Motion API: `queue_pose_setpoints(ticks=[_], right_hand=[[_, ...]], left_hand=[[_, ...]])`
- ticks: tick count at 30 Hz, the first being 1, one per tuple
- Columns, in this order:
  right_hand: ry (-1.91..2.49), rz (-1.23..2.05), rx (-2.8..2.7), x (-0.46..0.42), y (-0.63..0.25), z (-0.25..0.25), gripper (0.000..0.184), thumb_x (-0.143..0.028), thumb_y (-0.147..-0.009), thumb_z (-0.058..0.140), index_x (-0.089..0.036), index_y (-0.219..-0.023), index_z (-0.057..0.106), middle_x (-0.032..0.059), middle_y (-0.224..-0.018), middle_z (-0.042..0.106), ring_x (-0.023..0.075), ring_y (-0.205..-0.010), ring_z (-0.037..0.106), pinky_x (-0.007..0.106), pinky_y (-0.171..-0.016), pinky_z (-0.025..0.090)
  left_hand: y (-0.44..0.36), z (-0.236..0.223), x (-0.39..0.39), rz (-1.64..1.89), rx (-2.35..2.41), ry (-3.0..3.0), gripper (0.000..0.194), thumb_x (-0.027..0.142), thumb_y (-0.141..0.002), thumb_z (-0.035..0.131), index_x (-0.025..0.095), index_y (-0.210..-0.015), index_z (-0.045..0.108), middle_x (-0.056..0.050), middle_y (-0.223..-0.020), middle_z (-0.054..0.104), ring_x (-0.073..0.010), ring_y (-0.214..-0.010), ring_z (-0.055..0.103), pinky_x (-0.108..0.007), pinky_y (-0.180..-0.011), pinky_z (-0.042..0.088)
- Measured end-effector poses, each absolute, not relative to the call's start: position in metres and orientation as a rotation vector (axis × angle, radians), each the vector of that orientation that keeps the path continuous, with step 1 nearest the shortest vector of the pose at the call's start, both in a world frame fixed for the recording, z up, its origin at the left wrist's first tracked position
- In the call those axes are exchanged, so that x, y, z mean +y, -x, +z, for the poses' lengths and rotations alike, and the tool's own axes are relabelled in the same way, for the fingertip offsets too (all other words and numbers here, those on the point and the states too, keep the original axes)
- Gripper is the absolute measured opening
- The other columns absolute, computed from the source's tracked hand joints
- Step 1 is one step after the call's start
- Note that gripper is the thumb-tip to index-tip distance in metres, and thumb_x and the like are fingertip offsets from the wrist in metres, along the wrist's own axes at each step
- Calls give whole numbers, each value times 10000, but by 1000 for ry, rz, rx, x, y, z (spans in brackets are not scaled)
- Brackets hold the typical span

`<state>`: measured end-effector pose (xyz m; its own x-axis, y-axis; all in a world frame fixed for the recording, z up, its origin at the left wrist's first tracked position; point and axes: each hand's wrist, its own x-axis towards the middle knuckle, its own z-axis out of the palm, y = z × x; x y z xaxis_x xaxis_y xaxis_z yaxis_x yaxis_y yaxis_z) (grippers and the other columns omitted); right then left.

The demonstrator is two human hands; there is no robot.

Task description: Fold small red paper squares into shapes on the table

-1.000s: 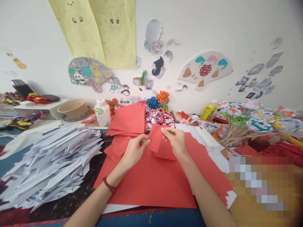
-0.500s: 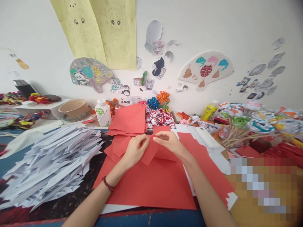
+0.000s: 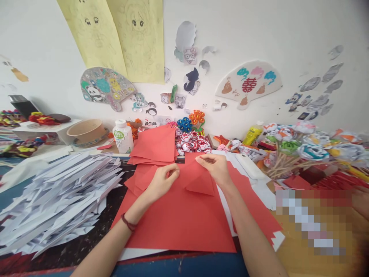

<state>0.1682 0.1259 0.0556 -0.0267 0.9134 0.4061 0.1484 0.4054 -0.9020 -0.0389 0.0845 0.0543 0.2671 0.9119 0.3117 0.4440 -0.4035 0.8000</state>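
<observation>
By the right grip (image 3: 216,169), nearly closed, a small red sheet (image 3: 190,170) is pinched near its upper edge between thumb and fingertips. The left grip (image 3: 163,180) is curled beside the sheet's left side, thumb and forefinger bent toward each other; whether paper is held there cannot be told. The small sheet is held up between the two, above a large red sheet (image 3: 178,223) laid on the dark surface (image 3: 99,227). Behind, red squares (image 3: 152,144) are stacked, and to the left white folded strips (image 3: 63,192) are heaped. On the white bottle (image 3: 123,139), "100" can be read in a green circle; its smaller print cannot be made out. On the right-hand wall fan (image 3: 249,85), the character 囍 is painted in red. Dark Chinese characters are printed on a white card (image 3: 152,122), partly covered by the stack. The yellow bottle's (image 3: 253,134) lettering is too small to be read.
</observation>
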Motion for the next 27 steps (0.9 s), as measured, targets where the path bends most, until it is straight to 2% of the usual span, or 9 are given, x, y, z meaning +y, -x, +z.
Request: queue_pose_setpoints(ticks=[11,13,16,18,22,27], right_hand=[[967,738,-1156,138,-182,54,231,-376,-667,783,-167,-755,744,52,-741,727,208,-706,665,329,-690,525],[967,736,-1117,138,-179,52,229,-375,-666,784,-164,-743,738,45,-724,717,196,-692,656,320,-685,517],[954,806,-1211,133,-165,51,223,-382,-696,761,-166,-744,731,45,-738,711,192,-709,648,310,-691,504],[942,852,-1237,129,-156,51,227,-393,-714,743,-172,-768,729,48,-768,716,196,-738,651,310,-710,501],[1014,1056,-1393,123,-156,54,243,-400,-723,726,-166,-789,727,60,-807,723,198,-762,652,308,-722,495],[1004,1182,-1789,120,-159,55,233,-373,-780,653,-156,-800,735,66,-856,729,200,-810,648,298,-741,482]], left_hand=[[63,68,93,1161,1297,-1958,252,306,-860,428,181,-666,529,19,-654,534,-123,-645,486,-231,-637,374],[65,69,94,1232,1321,-1927,279,350,-889,418,183,-728,571,1,-732,595,-136,-713,536,-237,-690,401],[58,64,93,1298,1350,-1850,301,421,-898,445,188,-937,631,-40,-935,669,-164,-845,585,-252,-754,424],[52,58,93,1282,1350,-1792,320,449,-879,485,174,-923,644,-49,-898,678,-168,-807,590,-252,-721,434],[52,53,95,1291,1388,-1732,332,445,-865,507,160,-733,614,-24,-740,639,-145,-688,552,-233,-632,412],[54,58,93,1115,1372,-1962,300,385,-872,499,161,-694,591,12,-641,592,-118,-624,500,-218,-595,349]])
